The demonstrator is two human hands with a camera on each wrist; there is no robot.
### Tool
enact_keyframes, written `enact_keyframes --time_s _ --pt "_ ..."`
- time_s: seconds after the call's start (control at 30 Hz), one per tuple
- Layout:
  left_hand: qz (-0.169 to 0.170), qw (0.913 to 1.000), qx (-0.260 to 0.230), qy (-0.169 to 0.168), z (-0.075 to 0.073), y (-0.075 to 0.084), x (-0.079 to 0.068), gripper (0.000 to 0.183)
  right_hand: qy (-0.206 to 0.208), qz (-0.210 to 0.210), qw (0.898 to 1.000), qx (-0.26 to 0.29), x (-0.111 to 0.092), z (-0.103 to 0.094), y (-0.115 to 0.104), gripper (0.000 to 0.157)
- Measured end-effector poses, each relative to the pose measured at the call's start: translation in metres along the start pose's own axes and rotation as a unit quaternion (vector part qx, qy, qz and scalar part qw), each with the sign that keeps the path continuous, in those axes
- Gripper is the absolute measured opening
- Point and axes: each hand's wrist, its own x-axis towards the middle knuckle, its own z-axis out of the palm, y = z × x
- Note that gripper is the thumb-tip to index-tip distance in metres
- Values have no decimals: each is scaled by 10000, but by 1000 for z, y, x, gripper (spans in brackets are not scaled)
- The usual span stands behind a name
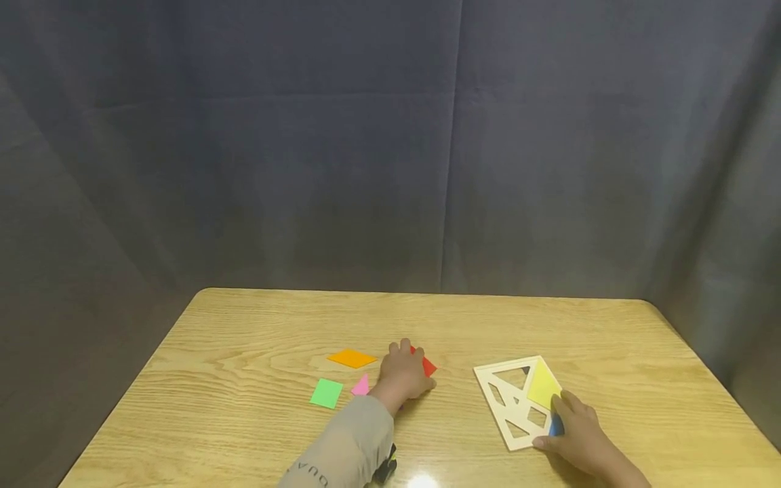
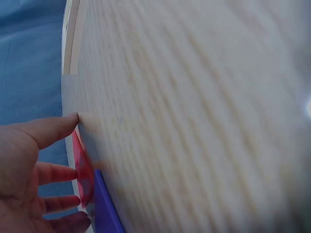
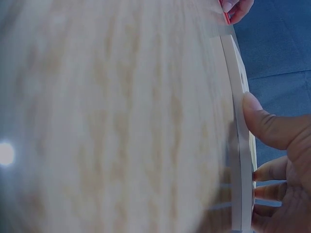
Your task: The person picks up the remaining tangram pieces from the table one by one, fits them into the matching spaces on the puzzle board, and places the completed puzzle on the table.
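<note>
In the head view my left hand (image 1: 404,373) is over a flat red piece (image 1: 430,368). The left wrist view has the thumb at one end of the red piece and fingertips along its far side. A purple piece (image 2: 106,206) lies beside them, hidden under the hand from above. My right hand (image 1: 576,432) grips the near right edge of a pale wooden puzzle board (image 1: 512,442), thumb on the near edge. Its cut-outs show the table, with a yellow piece (image 1: 542,386) at upper right and a blue piece (image 1: 556,425) partly under the fingers.
Left of my left hand lie an orange parallelogram (image 1: 352,358), a green square (image 1: 326,393) and a pink triangle (image 1: 361,385), partly covered by the forearm. They are on a wood-grain table (image 1: 244,339), backed by a dark grey curtain (image 1: 390,149).
</note>
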Motion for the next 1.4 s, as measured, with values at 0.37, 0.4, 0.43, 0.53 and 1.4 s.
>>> enact_keyframes --time_s 0.37,0.4,0.43,0.53,1.4 --pt "124 9930 -1132 315 -6 2 3 42 5 -12 10000 29 1 -5 -1 95" --pt "136 9925 -1157 379 -7 3 3 41 27 -30 10000 1 1 -5 -1 94" --pt "154 9917 -1192 449 -7 3 3 40 50 -42 10000 -17 1 -5 -1 94" --pt "165 9903 -1233 617 -9 3 4 38 138 -129 9998 -108 1 -5 0 93" --pt "-1638 9657 -1959 465 -10 7 20 50 13 82 9999 138 0 0 -3 95"
